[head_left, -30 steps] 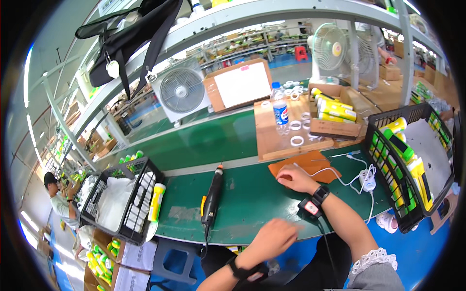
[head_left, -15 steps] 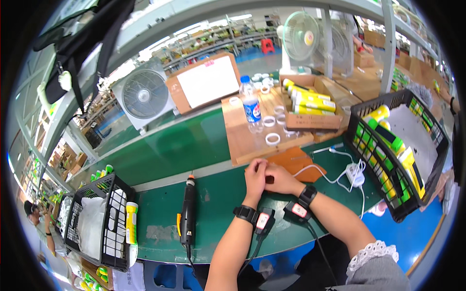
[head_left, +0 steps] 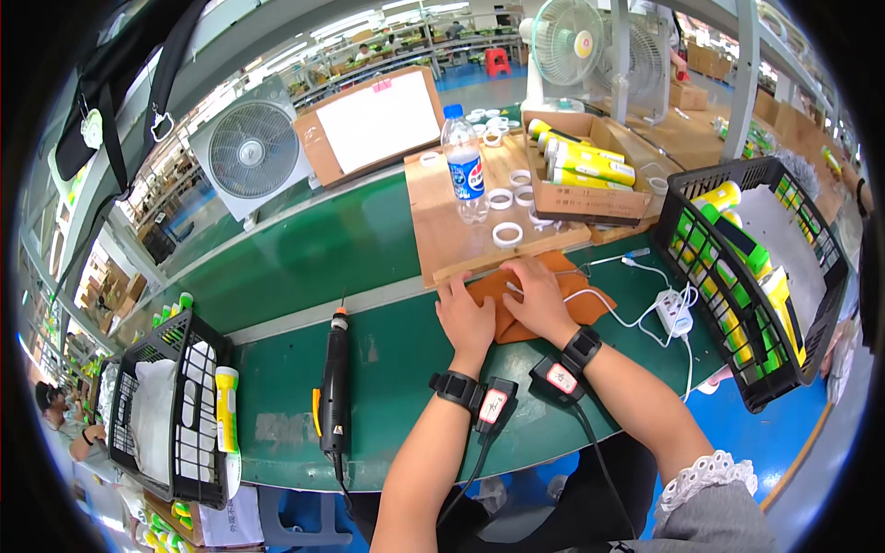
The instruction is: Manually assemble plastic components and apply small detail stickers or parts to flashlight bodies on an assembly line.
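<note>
On the green workbench, my left hand (head_left: pixel 466 321) rests with fingers stretched toward the wooden strip at the board's front edge, holding nothing visible. To its right, my right hand (head_left: pixel 540 302) lies spread over an orange-brown sheet (head_left: pixel 513 324), fingertips near the same strip. A small white tip (head_left: pixel 513 288) shows between that hand's thumb and forefinger; I cannot tell whether it is touched. Past the right hand, a white cable (head_left: pixel 595 293) runs over the sheet. Dark bands with small labelled boxes circle both wrists.
A black electric screwdriver (head_left: pixel 336 392) lies left of my arms. Black crates stand left (head_left: pixel 189 419) and right (head_left: pixel 756 382), with yellow-green flashlights in the right one. White rings (head_left: pixel 507 236), a bottle (head_left: pixel 467 180) and a carton (head_left: pixel 590 205) of flashlights sit on the wooden board (head_left: pixel 429 217).
My hands, earlier together with fingers meeting, have come apart and stretched forward toward the wooden strip. More of the orange-brown sheet shows between them. The whole view has shifted slightly.
</note>
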{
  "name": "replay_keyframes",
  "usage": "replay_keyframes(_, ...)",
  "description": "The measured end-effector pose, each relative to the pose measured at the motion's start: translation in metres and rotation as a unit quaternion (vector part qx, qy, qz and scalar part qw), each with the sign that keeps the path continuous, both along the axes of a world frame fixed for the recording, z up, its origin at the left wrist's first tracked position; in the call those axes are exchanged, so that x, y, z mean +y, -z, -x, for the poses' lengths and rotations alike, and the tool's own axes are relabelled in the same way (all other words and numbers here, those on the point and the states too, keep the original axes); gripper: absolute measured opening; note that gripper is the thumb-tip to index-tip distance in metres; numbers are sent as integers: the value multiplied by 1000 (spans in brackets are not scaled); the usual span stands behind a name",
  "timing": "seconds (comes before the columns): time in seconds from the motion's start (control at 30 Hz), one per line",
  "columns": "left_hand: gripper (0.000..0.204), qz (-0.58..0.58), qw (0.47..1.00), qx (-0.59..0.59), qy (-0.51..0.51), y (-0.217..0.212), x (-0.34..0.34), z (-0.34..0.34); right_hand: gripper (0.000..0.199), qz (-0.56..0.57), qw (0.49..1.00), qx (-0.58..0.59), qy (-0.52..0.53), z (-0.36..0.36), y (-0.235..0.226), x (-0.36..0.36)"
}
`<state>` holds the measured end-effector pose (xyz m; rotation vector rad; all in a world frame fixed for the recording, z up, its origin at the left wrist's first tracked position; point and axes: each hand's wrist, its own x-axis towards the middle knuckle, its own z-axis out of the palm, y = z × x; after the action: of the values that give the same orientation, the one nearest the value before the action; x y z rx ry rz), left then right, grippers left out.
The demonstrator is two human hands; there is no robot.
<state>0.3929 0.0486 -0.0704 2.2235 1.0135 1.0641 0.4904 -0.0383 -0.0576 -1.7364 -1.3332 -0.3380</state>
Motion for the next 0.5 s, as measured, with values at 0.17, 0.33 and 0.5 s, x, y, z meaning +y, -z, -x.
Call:
replay_keyframes(0.17,38,29,988,-151,31,-5,1,-4,34,10,998,37,55,0,-2,0)
replay_keyframes(0.33,35,57,978,-194,54,-4,3,-4,23,116,988,73,75,0,-4,-3)
replay_keyframes(0.5,36,121,964,-230,48,-2,3,-6,13,-17,996,81,31,1,-3,1)
